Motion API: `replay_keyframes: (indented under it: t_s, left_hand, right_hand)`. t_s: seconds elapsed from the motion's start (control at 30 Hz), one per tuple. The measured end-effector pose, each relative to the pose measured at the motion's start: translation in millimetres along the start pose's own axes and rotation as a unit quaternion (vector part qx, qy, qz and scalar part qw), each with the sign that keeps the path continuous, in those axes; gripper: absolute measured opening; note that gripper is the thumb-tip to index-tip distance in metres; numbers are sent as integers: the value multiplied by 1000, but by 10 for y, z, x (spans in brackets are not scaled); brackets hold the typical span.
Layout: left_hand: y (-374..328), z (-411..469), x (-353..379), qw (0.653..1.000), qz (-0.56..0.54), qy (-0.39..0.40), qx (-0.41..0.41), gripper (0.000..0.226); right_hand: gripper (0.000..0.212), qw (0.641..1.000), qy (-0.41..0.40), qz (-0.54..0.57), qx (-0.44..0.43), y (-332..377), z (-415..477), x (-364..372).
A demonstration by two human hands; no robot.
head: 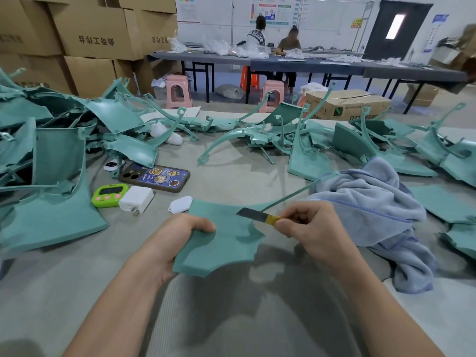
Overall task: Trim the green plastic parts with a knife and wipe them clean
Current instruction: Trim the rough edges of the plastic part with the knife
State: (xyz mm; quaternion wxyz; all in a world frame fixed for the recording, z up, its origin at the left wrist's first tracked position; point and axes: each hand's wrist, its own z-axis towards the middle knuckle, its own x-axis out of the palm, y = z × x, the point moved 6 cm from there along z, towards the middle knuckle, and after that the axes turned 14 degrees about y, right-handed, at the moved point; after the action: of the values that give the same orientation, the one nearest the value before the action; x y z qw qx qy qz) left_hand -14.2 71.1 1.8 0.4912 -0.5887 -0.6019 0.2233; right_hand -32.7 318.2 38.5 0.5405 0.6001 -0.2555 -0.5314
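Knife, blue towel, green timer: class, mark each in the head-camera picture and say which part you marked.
knife (255,215), head view, on the grey blade beside the yellow handle.
blue towel (373,210), head view, on its bunched middle folds.
green timer (111,191), head view, on its dark screen.

Phone (154,177), timer (110,195) and charger (136,199) sit left of center on the bench (231,163), towel (373,210) to the right, heaps of parts (257,135) along the far side, boxes (98,27) stacked far left behind.
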Motion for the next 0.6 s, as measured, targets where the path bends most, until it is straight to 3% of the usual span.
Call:
replay_keyframes:
  t_s: [0.13, 0.27, 0.5, 0.6]
  left_hand:
    - [10, 17, -44, 1000, -13, -15, 1, 25]
    - [14, 29, -52, 1000, -8, -25, 4, 28]
    - [-32, 24, -84, 998, -35, -39, 36, 33]
    - [-67, 35, -77, 995, -34, -60, 68, 34]
  right_hand:
    - [10, 995, 100, 27, 6, 25, 7, 142]
    - [12, 997, 47, -47, 45, -60, 22, 144]
    - [18, 999, 10, 30, 28, 14, 16, 120]
    - [18, 994, -45, -52, 82, -80, 8, 70]
